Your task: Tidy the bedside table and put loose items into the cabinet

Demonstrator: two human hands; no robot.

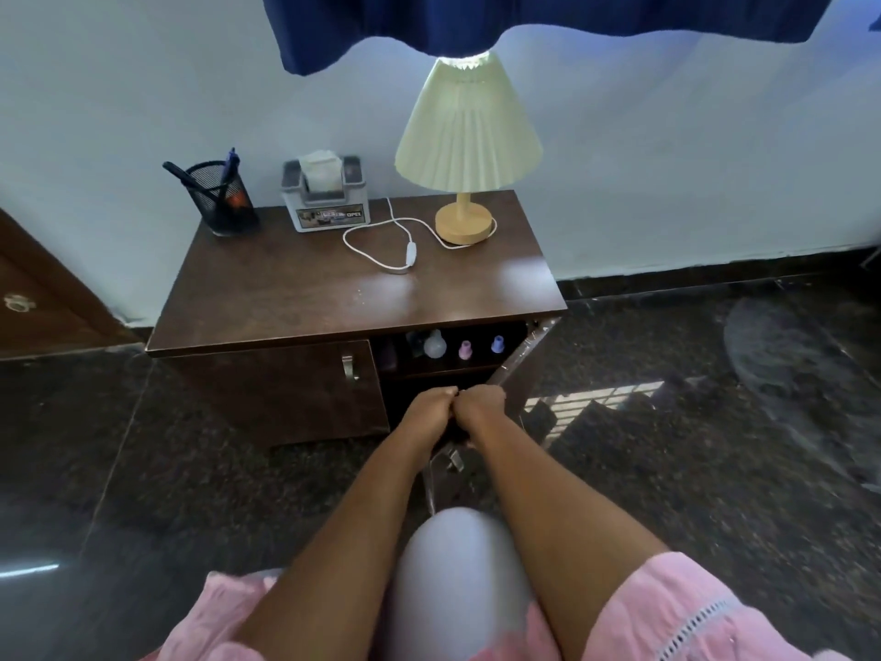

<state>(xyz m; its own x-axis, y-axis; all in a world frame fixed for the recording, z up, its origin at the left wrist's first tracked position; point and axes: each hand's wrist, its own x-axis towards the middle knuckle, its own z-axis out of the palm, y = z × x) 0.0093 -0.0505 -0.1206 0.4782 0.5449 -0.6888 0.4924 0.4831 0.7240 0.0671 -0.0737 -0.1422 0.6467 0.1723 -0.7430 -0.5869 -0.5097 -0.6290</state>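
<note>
Head cam: L hand (430, 406) & R hand (482, 404) fisted, knuckles touching, before open cabinet (286, 391); anything gripped, can't tell. Inside, upper shelf: small bottles (435, 344). On tabletop (310, 288): lamp (469, 131), pen cup (221, 198), tissue box (325, 205).

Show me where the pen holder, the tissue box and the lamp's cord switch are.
pen holder (228, 202), head view, on its black mesh wall.
tissue box (329, 217), head view, on its front label.
cord switch (410, 254), head view, on the white switch body.
</note>
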